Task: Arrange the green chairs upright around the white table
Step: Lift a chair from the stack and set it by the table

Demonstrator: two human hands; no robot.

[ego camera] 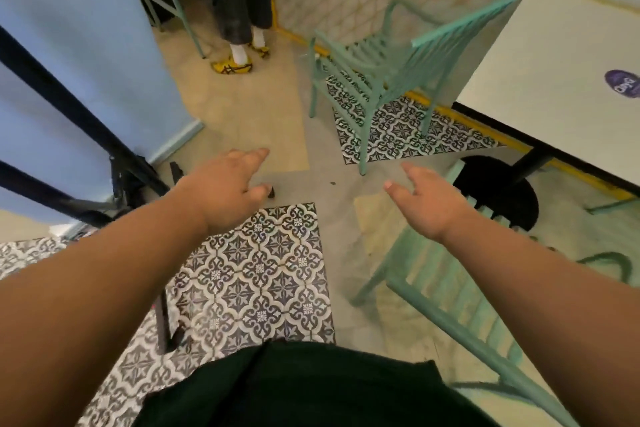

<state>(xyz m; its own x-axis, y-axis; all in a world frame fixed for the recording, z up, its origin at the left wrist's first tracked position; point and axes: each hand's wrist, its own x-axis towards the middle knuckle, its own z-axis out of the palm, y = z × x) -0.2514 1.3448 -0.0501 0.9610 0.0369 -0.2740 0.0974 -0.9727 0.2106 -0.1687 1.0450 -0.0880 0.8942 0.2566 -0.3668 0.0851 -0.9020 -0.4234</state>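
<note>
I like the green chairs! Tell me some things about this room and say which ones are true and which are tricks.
1. Both hands are empty. True: the left hand and the right hand are open and hold nothing.
2. The far green chair stands on its legs. True.
3. The tabletop is black. False: it is white, with a purple sticker on it.
4. The right hand grips the near green chair. False: its fingers are spread open above the chair.
5. Someone in yellow shoes stands farther back. True.
</note>
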